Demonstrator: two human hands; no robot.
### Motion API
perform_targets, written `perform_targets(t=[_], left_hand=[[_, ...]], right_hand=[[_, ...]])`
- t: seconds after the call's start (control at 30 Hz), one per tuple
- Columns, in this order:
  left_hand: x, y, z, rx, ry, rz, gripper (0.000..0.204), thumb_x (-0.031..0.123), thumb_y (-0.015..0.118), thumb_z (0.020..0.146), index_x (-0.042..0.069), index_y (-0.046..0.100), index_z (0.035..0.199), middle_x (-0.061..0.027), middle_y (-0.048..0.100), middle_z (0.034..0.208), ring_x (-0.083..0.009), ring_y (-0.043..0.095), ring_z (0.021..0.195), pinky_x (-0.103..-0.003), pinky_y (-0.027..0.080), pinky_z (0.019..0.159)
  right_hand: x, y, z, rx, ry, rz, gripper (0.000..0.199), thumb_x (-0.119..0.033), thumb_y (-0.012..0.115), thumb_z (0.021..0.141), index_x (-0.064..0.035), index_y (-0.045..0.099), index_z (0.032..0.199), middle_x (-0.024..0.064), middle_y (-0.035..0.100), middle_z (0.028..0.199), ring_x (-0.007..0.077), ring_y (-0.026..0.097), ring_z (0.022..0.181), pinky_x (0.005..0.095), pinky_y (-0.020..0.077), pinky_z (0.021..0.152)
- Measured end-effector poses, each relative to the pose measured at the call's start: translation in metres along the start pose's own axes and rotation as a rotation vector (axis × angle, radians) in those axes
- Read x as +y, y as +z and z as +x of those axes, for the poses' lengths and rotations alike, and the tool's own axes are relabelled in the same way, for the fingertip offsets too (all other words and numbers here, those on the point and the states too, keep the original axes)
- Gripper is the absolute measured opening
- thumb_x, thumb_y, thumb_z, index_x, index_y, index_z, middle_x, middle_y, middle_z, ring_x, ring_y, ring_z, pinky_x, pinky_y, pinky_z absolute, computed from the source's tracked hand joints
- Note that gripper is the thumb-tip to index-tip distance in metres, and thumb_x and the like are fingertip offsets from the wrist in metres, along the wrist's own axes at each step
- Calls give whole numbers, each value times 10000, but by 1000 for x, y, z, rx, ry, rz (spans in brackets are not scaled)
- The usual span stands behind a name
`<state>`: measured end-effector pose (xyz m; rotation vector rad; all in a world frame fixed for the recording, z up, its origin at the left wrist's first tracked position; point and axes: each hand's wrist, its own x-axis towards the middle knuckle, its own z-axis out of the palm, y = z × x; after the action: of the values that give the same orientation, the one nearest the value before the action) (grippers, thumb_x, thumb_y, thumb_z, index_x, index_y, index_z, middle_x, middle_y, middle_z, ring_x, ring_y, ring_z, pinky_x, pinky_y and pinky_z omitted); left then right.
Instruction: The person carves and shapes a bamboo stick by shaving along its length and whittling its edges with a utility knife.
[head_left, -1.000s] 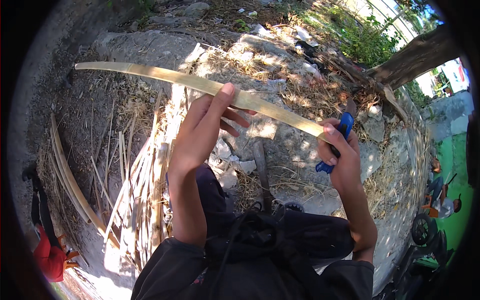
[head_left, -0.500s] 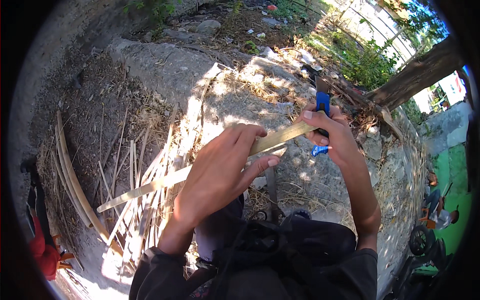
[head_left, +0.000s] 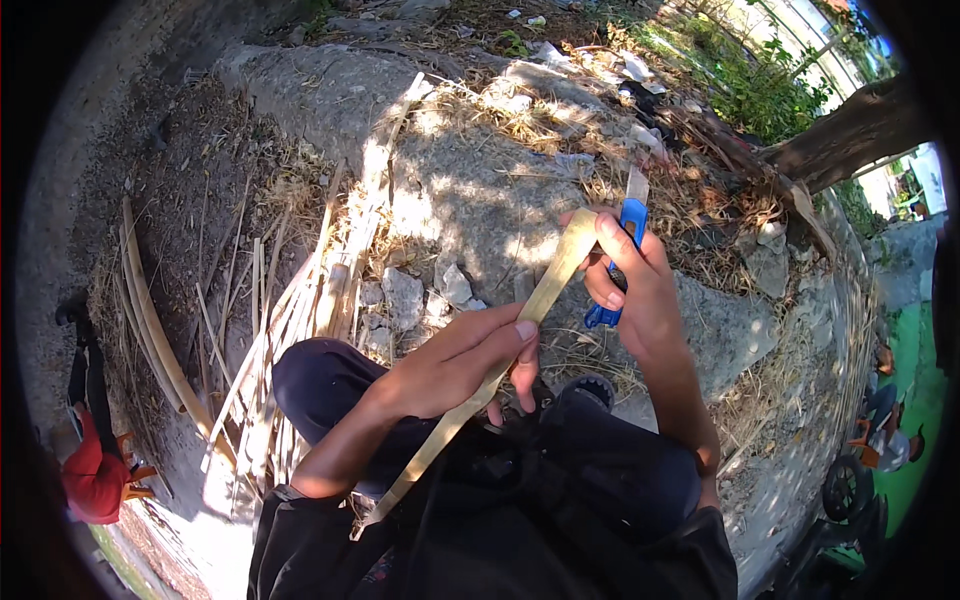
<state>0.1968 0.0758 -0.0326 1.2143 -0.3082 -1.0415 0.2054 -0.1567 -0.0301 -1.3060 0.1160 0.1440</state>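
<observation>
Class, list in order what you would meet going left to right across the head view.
Person in red, curved strips, pile of pale strips, left hand, right hand, motorcycle wheel, green wall.

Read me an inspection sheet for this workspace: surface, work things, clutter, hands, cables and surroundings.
Surface: rough, sun-dappled ground with dry grass.
Work things: pale flat strip, slanting between the hands; blue-handled knife, blade exposed and pointing away from the wearer.
Clutter: loose pile of strips on the left; broken stones.
Hands: left hand grips the strip, thumb on top; right hand holds the knife and the strip's far end.
Cables: nothing seen.
Surroundings: tree trunk, motorbike and green wall at right; person in red at left.
</observation>
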Motion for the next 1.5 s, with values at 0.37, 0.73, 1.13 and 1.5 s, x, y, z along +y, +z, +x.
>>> perform_targets(t=[0.37,0.73,1.13,1.5], left_hand=[[-7,43,26,199,259,171,375,321,414,1143,27,539,947,-9,477,588,-108,457,498,-295,353,508],[-16,18,37,131,235,35,512,462,332,1140,70,464,837,-15,452,563,-90,401,457,-261,323,450],[-19,3,28,-8,186,-236,482,465,280,1147,69,455,934,3,420,558,-58,340,417,-225,273,407],[-15,7,22,8,171,-242,436,437,269,1156,58,449,1036,15,381,571,-60,312,436,-225,269,420]], right_hand=[[6,-32,-33,-28,-144,-25,372,-301,450,1105,-14,471,1341,72,555,898,45,409,561,216,289,503],[2,-40,-37,-110,-323,-711,235,-169,627,1027,64,631,1054,141,737,898,204,709,684,306,532,626],[4,-12,-21,-155,-430,-910,155,-75,685,967,57,660,1045,154,741,882,307,743,711,353,559,617],[5,-9,-27,-105,-468,-905,166,-90,691,966,47,678,1058,134,736,857,281,726,660,348,536,571]])
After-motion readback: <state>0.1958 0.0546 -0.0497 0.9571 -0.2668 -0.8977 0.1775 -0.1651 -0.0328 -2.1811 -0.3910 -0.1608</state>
